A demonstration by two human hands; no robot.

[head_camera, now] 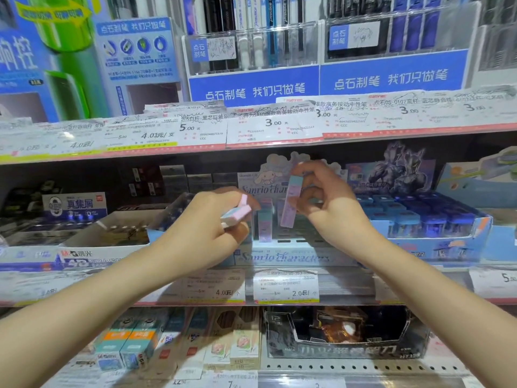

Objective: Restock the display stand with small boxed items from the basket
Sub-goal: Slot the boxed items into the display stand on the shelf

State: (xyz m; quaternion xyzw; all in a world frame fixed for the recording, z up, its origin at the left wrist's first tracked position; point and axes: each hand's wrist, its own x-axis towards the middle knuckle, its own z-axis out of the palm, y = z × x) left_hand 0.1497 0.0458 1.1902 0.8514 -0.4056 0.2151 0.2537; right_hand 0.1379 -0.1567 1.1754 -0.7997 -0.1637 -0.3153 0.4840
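A pale blue Sanrio display stand (291,257) sits on the middle shelf, with a cartoon header card behind it. One slim pastel box (264,224) stands upright in its slots. My right hand (330,205) holds a long lilac and teal box (291,203) upright just above the stand. My left hand (207,219) grips a few pink and blue small boxes (237,212) to the left of the stand. The basket is out of view.
A blue box of dark blue items (428,219) stands right of the stand. An open white eraser carton (112,233) lies to the left. Price tags (285,287) line the shelf edge. Pen racks (251,49) fill the upper shelf; more boxed goods (347,334) sit below.
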